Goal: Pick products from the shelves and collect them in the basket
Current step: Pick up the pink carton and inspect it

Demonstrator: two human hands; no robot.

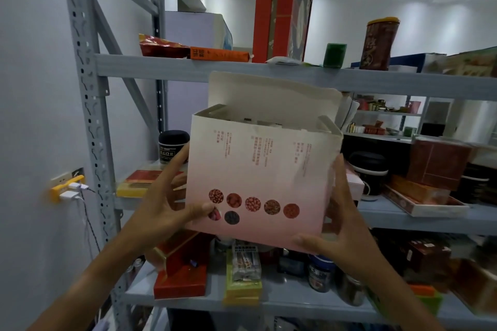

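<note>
A large pink-and-white carton (263, 169) with its top flap open hangs in the air in front of the grey metal shelves (188, 68). Round pictures of beans and fruit are printed low on its front. My left hand (166, 201) grips its left side, thumb across the lower front. My right hand (338, 220) grips the right side and bottom corner, thumb under the lower edge. Small packets show inside the open top. No basket is in view.
The top shelf carries a red snack bag (161, 47), an orange box (219, 54), a tall red box (282, 8), a green jar (334, 55) and a brown canister (378, 43). A black jar (173, 146) and red boxes fill lower shelves. A wall socket (68, 185) with chargers sits left.
</note>
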